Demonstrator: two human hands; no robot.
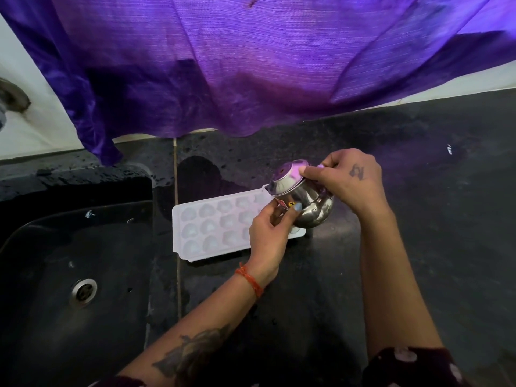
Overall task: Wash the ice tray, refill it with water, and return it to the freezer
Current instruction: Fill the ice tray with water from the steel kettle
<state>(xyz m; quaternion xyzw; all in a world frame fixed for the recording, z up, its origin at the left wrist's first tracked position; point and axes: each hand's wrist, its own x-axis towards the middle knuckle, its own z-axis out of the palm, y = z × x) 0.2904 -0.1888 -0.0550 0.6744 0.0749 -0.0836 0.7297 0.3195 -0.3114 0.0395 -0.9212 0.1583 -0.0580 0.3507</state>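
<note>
Head view: ice tray [212,227] beneath fingers [296,209].

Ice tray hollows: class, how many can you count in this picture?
12 show on the ice tray: four in each of three rows, far, middle and near. More are probably hidden at its right end under the left hand and steel pot.

Both forearms reach forward from the near edge, the left one tattooed with an orange thread at the wrist. The left hand [269,227] curls its fingers in a grip, thumb up. The right hand [347,182], tattooed on its back, pinches with bent fingers just beyond it.
</note>
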